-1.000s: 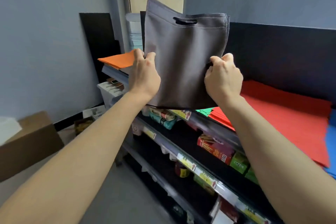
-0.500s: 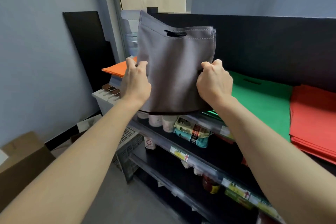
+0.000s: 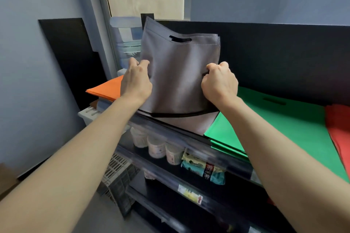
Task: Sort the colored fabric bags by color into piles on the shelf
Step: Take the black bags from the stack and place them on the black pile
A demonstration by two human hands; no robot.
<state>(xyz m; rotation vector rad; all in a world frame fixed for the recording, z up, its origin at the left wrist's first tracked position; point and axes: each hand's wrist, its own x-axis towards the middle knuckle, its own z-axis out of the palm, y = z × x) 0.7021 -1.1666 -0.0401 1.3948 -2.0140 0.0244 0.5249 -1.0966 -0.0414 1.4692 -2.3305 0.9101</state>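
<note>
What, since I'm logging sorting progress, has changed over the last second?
The grey bag travelled left from near the red pile, past the green pile, and now hangs over the grey pile. Left hand and right hand keep their grip on its sides.

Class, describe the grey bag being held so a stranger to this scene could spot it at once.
Find the black shelf topped with coloured piles. Between the orange pile and the green pile, the left hand and right hand hold the grey bag upright. It alone stands up, handle slot on top; the others lie flat.
</note>
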